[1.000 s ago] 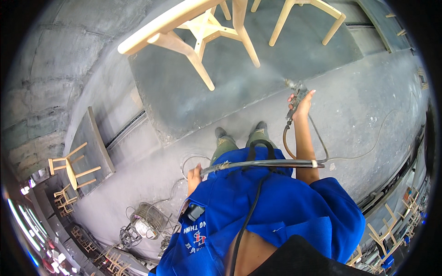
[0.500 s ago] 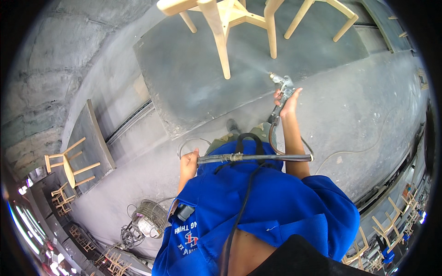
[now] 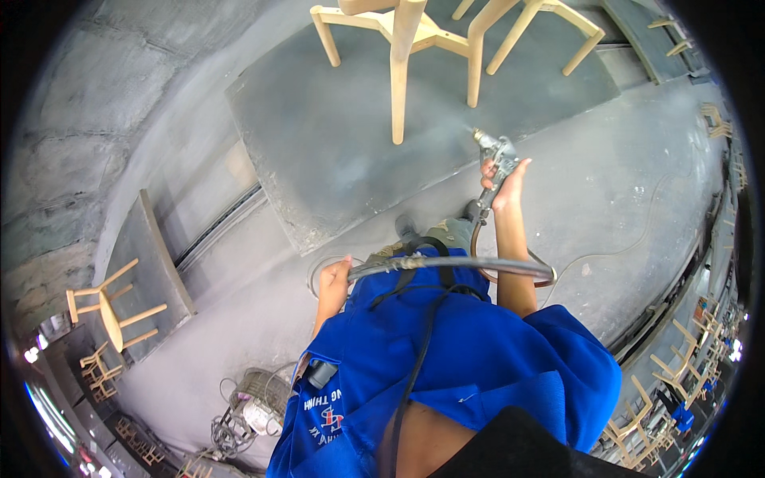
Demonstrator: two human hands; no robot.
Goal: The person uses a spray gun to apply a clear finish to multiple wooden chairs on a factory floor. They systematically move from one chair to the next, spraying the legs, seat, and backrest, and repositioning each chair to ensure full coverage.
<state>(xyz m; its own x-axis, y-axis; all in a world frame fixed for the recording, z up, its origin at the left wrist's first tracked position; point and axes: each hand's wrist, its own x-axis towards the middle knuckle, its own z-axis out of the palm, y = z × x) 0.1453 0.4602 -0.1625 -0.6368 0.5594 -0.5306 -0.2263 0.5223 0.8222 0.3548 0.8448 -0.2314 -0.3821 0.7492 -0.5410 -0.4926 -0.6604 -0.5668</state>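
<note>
My right hand (image 3: 510, 185) is wrapped round the grip of a metal spray gun (image 3: 496, 151), its nozzle toward the upper left. A faint mist (image 3: 450, 131) hangs before the nozzle. Just beyond it stand the legs of a pale wooden chair (image 3: 402, 80) on a dark flat board (image 3: 335, 159). My left hand (image 3: 335, 280) is closed on a grey hose (image 3: 446, 262), which runs across in front of my body and loops beneath my right forearm. A thinner brown hose joins the gun's handle from below.
Another wooden chair (image 3: 544, 36) is at the far right of the board. A tipped chair (image 3: 114, 309) lies at left beside an upright panel (image 3: 151, 255). A wire basket (image 3: 267, 390) with tangled hoses sits on the floor at lower left. More chairs (image 3: 677, 370) line the lower right.
The spray gun and my right hand have shifted slightly right and down. The hose in my left hand has swung up a little and bows more. The chair frame appears turned.
</note>
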